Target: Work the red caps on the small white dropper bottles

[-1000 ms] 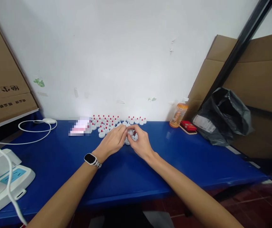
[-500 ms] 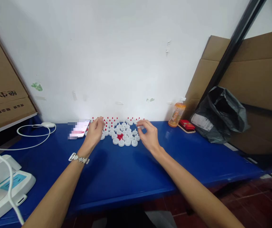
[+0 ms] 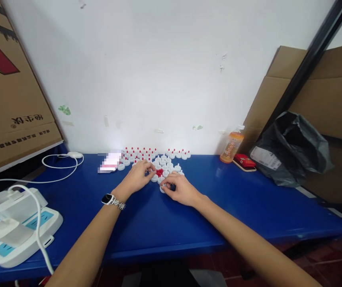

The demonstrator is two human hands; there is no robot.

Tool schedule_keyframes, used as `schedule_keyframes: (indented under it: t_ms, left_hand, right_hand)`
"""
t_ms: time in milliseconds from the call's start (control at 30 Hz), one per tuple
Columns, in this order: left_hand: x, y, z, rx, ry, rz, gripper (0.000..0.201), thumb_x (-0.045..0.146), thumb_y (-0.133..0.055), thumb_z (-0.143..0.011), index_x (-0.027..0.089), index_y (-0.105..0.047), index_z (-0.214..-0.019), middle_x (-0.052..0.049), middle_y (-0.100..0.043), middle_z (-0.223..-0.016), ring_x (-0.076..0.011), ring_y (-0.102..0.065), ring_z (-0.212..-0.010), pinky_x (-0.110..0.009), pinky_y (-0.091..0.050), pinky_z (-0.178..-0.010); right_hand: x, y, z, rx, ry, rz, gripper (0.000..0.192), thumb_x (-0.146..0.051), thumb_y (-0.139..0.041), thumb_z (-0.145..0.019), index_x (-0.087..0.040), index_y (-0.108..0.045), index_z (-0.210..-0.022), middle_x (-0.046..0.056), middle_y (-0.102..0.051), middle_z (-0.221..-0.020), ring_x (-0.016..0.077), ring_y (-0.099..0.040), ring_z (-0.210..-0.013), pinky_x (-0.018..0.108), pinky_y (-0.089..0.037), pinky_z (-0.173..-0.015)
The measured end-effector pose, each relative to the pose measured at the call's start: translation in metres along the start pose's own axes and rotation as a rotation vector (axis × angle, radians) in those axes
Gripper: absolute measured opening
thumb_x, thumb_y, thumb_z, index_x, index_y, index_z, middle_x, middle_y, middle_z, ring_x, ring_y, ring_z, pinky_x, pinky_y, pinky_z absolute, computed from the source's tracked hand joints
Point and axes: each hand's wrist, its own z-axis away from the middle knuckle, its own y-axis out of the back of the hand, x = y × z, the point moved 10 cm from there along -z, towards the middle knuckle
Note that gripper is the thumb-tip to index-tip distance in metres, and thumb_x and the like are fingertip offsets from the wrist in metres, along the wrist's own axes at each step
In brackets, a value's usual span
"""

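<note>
White nozzle caps (image 3: pixel 178 167) stand in a cluster on the blue table, around a small pile of red tips (image 3: pixel 159 172). My left hand (image 3: pixel 137 175) has its thumb and fingertips together at the left edge of that pile; anything between them is too small to make out. At the front of the cluster, my right hand (image 3: pixel 182 189) pinches the spout of a white nozzle cap (image 3: pixel 161 190). Behind, white caps fitted with red tips (image 3: pixel 143 154) stand in rows, with a smaller group of them (image 3: pixel 179 154) further right.
A lit phone (image 3: pixel 111 161) lies left of the caps. An orange drink bottle (image 3: pixel 232 145), a red box (image 3: pixel 244 161) on a phone and a dark plastic bag (image 3: pixel 290 151) are on the right. A power strip (image 3: pixel 24 235) with cables sits front left.
Both hands have come down and toward each other. My left hand went from the red-tipped caps to the red pile; my right went from the cluster's right side to its front. The view shifted slightly.
</note>
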Motion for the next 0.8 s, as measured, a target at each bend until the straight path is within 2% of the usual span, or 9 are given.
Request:
schedule_keyframes:
  t_ms: [100, 167, 267, 367, 533, 800]
  left_hand:
    - [0.002, -0.002, 0.002, -0.012, -0.014, -0.045, 0.017, 0.033, -0.057, -0.087, 0.022, -0.066, -0.098, -0.006, -0.063, -0.093, -0.0243, -0.059, -0.092, -0.038, -0.045, -0.084]
    - [0.004, -0.003, 0.002, -0.008, -0.019, -0.063, 0.018, 0.029, -0.058, -0.086, 0.022, -0.066, -0.101, -0.007, -0.063, -0.093, -0.0251, -0.059, -0.093, -0.039, -0.045, -0.085]
    - [0.006, -0.004, 0.002, -0.033, -0.025, -0.061, 0.013, 0.023, -0.055, -0.086, 0.021, -0.067, -0.090, -0.007, -0.063, -0.088, -0.0246, -0.058, -0.090, -0.038, -0.045, -0.083]
    - [0.002, -0.002, 0.002, -0.040, -0.014, -0.064, 0.015, 0.019, -0.052, -0.085, 0.021, -0.067, -0.085, -0.007, -0.063, -0.086, -0.0243, -0.059, -0.088, -0.037, -0.045, -0.080]
    - [-0.010, -0.005, 0.001, -0.036, 0.017, 0.019, 0.015, 0.025, -0.054, -0.086, 0.021, -0.067, -0.093, -0.007, -0.066, -0.089, -0.0231, -0.062, -0.086, -0.035, -0.047, -0.077]
    - [-0.023, -0.017, -0.002, -0.069, 0.074, 0.134, 0.014, 0.030, -0.057, -0.085, 0.020, -0.065, -0.090, -0.004, -0.069, -0.082, -0.0197, -0.064, -0.074, -0.031, -0.048, -0.067]
  right_hand:
    - [-0.003, -0.003, -0.001, -0.016, -0.001, 0.060, 0.011, -0.016, -0.062, -0.086, -0.021, -0.071, -0.090, 0.000, -0.065, -0.071, 0.0170, -0.056, -0.076, 0.031, -0.043, -0.077]
    - [0.000, -0.003, -0.002, 0.001, -0.027, 0.087, 0.015, -0.017, -0.062, -0.086, -0.021, -0.070, -0.098, 0.000, -0.066, -0.072, 0.0173, -0.057, -0.077, 0.032, -0.042, -0.078]
    - [0.007, -0.002, -0.002, 0.039, -0.064, 0.122, 0.023, -0.017, -0.062, -0.087, -0.022, -0.067, -0.109, 0.000, -0.067, -0.074, 0.0180, -0.058, -0.080, 0.033, -0.040, -0.080]
    - [0.010, -0.002, -0.003, 0.059, -0.079, 0.151, 0.024, -0.017, -0.062, -0.088, -0.023, -0.065, -0.111, 0.000, -0.068, -0.076, 0.0184, -0.059, -0.081, 0.034, -0.039, -0.081]
    - [0.015, 0.000, -0.004, 0.086, -0.100, 0.201, 0.023, -0.018, -0.062, -0.090, -0.023, -0.064, -0.112, 0.001, -0.069, -0.079, 0.0195, -0.059, -0.084, 0.035, -0.038, -0.081]
    - [0.018, 0.002, -0.006, 0.095, -0.119, 0.235, 0.020, -0.017, -0.060, -0.090, -0.023, -0.063, -0.109, 0.002, -0.070, -0.082, 0.0208, -0.059, -0.088, 0.035, -0.036, -0.082]
